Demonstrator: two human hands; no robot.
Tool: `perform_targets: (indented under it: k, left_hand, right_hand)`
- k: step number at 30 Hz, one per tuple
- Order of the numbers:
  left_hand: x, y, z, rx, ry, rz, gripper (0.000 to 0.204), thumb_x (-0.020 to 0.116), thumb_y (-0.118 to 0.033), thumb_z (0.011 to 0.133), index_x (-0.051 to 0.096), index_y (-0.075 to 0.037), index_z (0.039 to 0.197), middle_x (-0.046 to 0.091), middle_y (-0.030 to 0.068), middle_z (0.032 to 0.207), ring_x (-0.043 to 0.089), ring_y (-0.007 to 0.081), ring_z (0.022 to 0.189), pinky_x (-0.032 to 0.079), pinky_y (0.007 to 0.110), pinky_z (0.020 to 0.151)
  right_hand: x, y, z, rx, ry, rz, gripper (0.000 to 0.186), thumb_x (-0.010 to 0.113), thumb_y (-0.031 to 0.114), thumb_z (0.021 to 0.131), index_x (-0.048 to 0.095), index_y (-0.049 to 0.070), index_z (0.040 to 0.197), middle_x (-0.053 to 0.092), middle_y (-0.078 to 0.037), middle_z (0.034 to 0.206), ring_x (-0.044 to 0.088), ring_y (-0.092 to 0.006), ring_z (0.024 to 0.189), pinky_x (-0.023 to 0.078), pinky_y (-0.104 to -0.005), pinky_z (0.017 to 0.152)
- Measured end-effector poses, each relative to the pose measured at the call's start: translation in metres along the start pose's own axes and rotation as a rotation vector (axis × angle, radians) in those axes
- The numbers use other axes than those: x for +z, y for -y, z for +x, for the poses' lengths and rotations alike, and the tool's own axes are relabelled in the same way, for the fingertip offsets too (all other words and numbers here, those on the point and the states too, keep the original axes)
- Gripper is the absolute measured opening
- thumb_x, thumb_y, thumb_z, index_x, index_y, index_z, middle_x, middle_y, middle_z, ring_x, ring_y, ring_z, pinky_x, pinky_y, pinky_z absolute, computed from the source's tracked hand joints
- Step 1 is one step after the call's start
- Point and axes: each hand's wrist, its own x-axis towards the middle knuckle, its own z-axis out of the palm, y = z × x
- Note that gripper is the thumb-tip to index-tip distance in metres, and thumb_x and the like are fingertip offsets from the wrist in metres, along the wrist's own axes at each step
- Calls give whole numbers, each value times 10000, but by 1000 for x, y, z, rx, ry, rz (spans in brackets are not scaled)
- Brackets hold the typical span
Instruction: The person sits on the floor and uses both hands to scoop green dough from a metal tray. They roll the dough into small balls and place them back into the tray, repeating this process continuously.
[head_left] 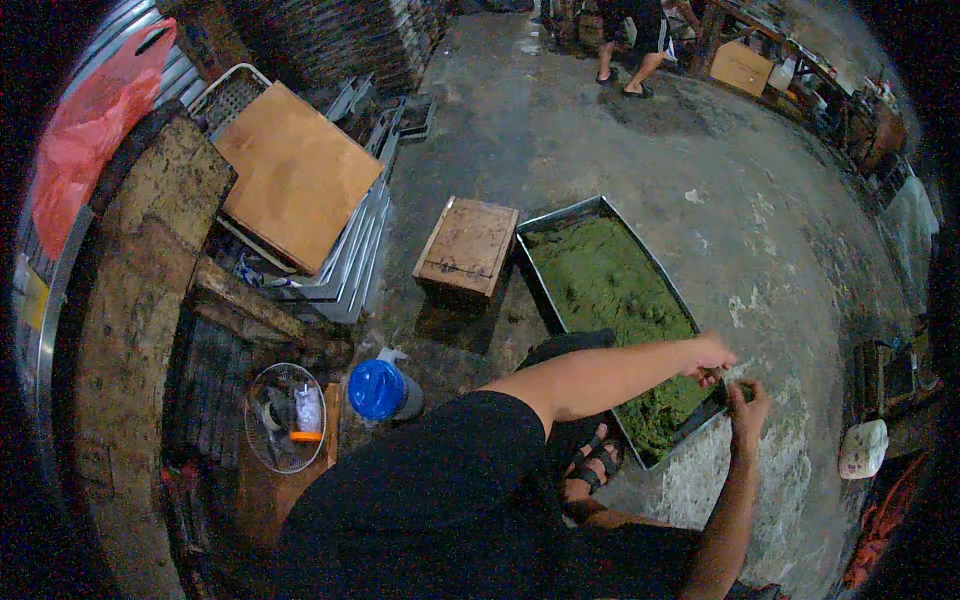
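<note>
A long metal tray (563,321) stands on the floor, filled with a thick green paste-like mass (610,275) whose surface is lumpy, roughest at the near end. My left arm reaches across to the tray's near right side. There my left hand (708,358) is closed, its fingers curled and slightly blurred. Close beside it, just past the tray's right edge, my right hand (747,405) is closed with thumb and fingers bent together. The fingertips of both hands almost meet. Whatever lies between them is too small to make out.
Left of the tray sits a low wooden stool (467,245). Nearer are a blue-lidded container (377,389) and a wire basket (268,450). A brown board (297,175) tops stacked metal trays. A white jug (863,449) stands at right. Another person's legs (640,70) show far off.
</note>
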Motion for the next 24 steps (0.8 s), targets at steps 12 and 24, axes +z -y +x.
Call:
perform_targets:
  k: [12, 24]
  left_hand:
    - [9, 0, -21, 36, 128, -86, 153, 617, -69, 806, 634, -76, 959, 628, 55, 841, 600, 175, 705, 505, 332, 568]
    - [13, -14, -26, 95, 158, -158, 240, 615, -95, 841, 608, -66, 1078, 622, 37, 1024, 592, 163, 910, 524, 319, 738]
  right_hand:
    - [16, 48, -29, -401, -29, -263, 427, 622, -15, 695, 583, 42, 1116, 599, -132, 955, 625, -262, 828, 493, -342, 771]
    - [0, 34, -23, -375, -170, -435, 381, 662, 52, 692, 619, 75, 1070, 628, -116, 960, 627, -294, 847, 502, -364, 755]
